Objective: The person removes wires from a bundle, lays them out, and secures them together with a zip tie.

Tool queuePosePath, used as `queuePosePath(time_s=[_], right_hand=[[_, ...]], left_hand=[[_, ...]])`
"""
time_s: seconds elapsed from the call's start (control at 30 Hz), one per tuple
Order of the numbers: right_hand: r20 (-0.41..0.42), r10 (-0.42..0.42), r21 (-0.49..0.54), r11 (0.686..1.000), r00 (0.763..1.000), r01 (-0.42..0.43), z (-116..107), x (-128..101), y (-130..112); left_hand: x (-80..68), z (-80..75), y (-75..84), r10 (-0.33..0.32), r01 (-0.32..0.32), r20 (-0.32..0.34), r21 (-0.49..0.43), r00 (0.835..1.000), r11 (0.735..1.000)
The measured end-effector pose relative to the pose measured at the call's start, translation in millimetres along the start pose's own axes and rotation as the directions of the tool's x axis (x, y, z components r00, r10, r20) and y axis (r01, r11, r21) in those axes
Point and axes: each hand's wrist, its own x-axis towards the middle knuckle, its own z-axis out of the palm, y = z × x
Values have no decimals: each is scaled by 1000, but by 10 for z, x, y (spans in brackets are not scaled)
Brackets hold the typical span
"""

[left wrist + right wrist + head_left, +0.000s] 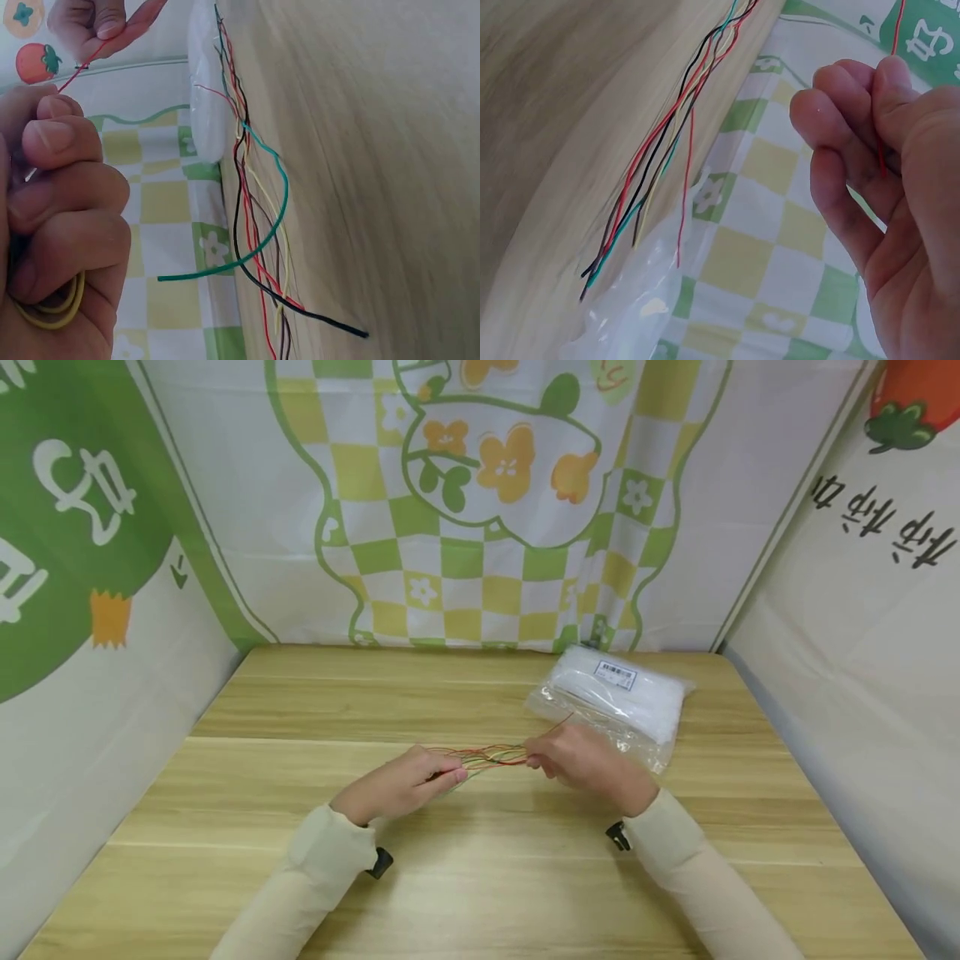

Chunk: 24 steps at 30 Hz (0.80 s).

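Above the light wooden table [300,793], just in front of the clear plastic bag of white strips [615,697], lies a loose bundle of thin coloured insulated wires [487,757]. The left hand [401,785] is curled round one end of it, and the right hand [581,760] pinches a single red wire [885,112] between thumb and fingertips. These strands look feather-light, limp and prone to tangling, so a firm fingertip pinch near an end, one strand at a time, seems best.

Bare counter [480,893] lies open in front of and left of both hands. The plastic bag [611,697] blocks the far right, just behind the right hand [581,764]. Cloth walls [90,610] close three sides.
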Motion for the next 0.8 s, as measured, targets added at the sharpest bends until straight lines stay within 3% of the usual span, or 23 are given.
queuePosePath(time_s=[0.17, 0.3, 0.43, 0.57, 0.7, 0.8], right_hand=[[57, 80, 15, 997, 995, -81, -27, -100, 125], [57, 142, 13, 990, 988, -143, -44, -200, 218], [52, 153, 28, 988, 987, -154, -27, -249, 276], [42, 159, 24, 987, 986, -160, -24, -263, 307], [38, 224, -27, 974, 974, -224, -73, -316, 343], [55, 269, -64, 962, 962, -265, -108, -356, 373]], left_hand=[[-106, -54, -46, -33, 33, 1, 4, 999, 999], [-234, -142, -132, -80, 80, -25, 1, 997, 997], [-322, -194, -203, -115, 115, -16, 15, 993, 993], [-395, -235, -253, -145, 149, -41, 129, 989, 980], [-502, -307, -283, -162, 177, -79, 260, 984, 949], [-550, -355, -296, -200, 216, -86, 271, 976, 938]])
